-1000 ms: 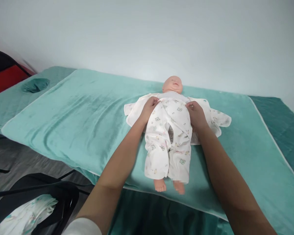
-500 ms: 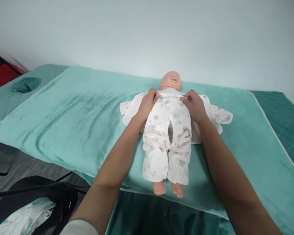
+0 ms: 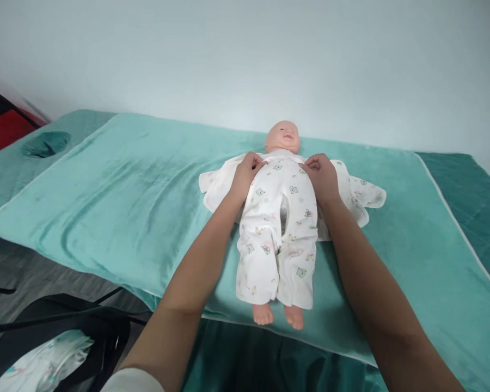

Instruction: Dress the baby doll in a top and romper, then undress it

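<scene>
A baby doll lies on its back, head toward the wall and bare feet toward me. White printed baby pants cover its legs and reach high up its torso. At the left side of the waistband, my left hand pinches the fabric. My right hand grips the waistband's other side, fingers curled. Beneath the doll a white printed baby shirt is spread open, its sleeves out to both sides. The doll's arms are hidden.
A green velvety sheet covers the padded bed, which has a face hole at its left end. A pale wall stands behind. Lower left, a black chair holds a crumpled white printed cloth. Something red and black is at far left.
Both hands keep hold of the waistband, which now lies a little flatter against the doll's chest. The view has shifted slightly.
</scene>
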A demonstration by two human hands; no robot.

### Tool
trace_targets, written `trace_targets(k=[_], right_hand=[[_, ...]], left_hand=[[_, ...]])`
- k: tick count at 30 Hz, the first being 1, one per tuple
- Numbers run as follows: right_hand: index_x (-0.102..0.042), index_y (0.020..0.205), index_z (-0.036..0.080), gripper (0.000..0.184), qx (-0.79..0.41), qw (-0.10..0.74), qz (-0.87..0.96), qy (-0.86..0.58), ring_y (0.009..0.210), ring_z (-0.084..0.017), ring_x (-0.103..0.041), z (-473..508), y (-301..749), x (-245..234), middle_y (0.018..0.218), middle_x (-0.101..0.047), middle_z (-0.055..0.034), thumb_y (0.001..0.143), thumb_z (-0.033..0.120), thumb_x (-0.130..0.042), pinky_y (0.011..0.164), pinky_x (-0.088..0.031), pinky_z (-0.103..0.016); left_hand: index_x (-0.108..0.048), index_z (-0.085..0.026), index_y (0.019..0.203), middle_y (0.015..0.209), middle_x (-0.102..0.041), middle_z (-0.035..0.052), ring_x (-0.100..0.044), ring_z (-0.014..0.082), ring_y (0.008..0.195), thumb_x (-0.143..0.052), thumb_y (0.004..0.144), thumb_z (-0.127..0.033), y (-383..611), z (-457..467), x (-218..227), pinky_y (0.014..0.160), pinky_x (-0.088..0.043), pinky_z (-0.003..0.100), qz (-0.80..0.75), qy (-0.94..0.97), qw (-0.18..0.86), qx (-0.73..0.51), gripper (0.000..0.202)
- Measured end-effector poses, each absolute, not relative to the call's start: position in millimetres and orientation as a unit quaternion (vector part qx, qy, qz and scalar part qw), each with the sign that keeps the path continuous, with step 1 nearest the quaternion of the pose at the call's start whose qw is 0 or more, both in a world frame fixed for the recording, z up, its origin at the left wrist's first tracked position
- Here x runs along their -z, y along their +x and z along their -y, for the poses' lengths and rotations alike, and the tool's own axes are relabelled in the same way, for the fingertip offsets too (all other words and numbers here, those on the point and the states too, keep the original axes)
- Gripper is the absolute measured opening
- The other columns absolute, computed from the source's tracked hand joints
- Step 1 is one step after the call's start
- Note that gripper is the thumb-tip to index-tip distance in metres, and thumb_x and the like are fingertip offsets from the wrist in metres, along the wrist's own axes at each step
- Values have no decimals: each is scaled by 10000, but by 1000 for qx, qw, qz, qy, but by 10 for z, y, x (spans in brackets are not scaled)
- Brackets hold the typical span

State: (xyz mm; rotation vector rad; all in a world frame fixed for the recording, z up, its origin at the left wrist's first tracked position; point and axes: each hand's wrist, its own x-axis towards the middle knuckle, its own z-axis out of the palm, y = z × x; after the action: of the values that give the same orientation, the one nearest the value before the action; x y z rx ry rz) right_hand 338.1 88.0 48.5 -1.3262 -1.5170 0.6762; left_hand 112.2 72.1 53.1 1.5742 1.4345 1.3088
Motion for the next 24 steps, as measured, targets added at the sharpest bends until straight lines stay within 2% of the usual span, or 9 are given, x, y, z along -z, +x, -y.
trace_targets(k=[4,8,11,16,19,21,24], right_hand=[[-689,1062,262,201,-216,492,696,-476,904,-207,-612,-766,3421,-485,993,-661,-46,903,361,-615,853,-516,-390],[-756,1095,282,264,-185,473,737,-446,1006,-236,-615,-749,3488,-463,1013,-659,-67,957,393,-560,950,-501,-440],[-759,1143,295,291,-198,467,738,-444,1040,-236,-609,-735,3513,-455,1033,-647,-66,966,415,-561,996,-478,-454],[-765,1126,289,296,-220,452,732,-461,1070,-227,-593,-620,3506,-516,1066,-640,-65,967,428,-557,1026,-457,-436],[-767,1070,265,276,-219,445,729,-471,1074,-232,-594,-522,3513,-537,1081,-649,-74,960,385,-545,1015,-462,-427],[-759,1037,254,256,-213,450,725,-476,1061,-233,-600,-456,3529,-521,1073,-657,-75,945,336,-535,993,-472,-420],[-729,969,235,214,-183,463,708,-501,1011,-232,-605,-367,3563,-484,1034,-666,-76,899,274,-531,923,-492,-399]], left_hand=[[-678,-228,968,790,-566,-10,-535,154,778,-661,886,-325,1110,-638,-486,765,-421,281,-527,614,263,-525,129],[-744,-275,1132,929,-560,21,-563,173,936,-574,929,-277,1074,-565,-459,952,-440,330,-470,667,238,-528,264],[-740,-289,1177,950,-561,21,-565,174,964,-549,927,-249,1043,-505,-435,1000,-425,342,-465,679,252,-509,318],[-744,-246,1106,1067,-616,55,-569,205,1085,-528,918,-272,999,-368,-399,1037,-408,340,-481,674,261,-496,288],[-728,-223,1030,1135,-630,75,-557,215,1128,-534,903,-258,976,-271,-375,1056,-396,350,-494,667,249,-499,235],[-711,-215,995,1136,-627,81,-559,211,1105,-541,891,-240,967,-210,-358,1031,-411,350,-503,658,238,-507,200],[-673,-209,938,1071,-620,62,-568,183,978,-569,866,-231,965,-119,-340,902,-457,316,-539,618,238,-520,129]])
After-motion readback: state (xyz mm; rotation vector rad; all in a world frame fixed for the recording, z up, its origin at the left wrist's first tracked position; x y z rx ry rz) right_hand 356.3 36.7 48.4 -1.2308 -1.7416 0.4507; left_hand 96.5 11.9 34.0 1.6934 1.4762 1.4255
